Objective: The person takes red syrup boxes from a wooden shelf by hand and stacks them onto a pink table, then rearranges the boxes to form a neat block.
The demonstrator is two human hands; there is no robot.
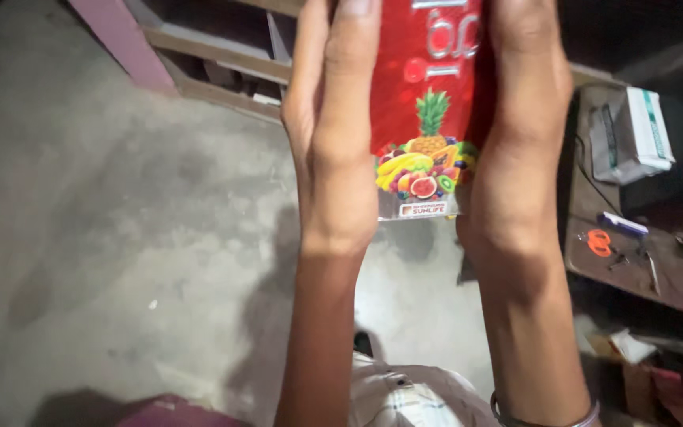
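Head view: left hand and right hand clamp a glossy red flat packet printed with fruit between them, fingers straight and pressed together along its edges. Packet held upright above grey concrete floor. Orange-handled scissors on brown counter, right.

Upright red fruit-printed carton, held aloft

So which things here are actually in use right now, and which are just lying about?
In use:
left hand
right hand
red fruit-printed carton, pressed between both hands

Lying about:
white box on the side table
orange-handled scissors
blue pen
wooden shelf
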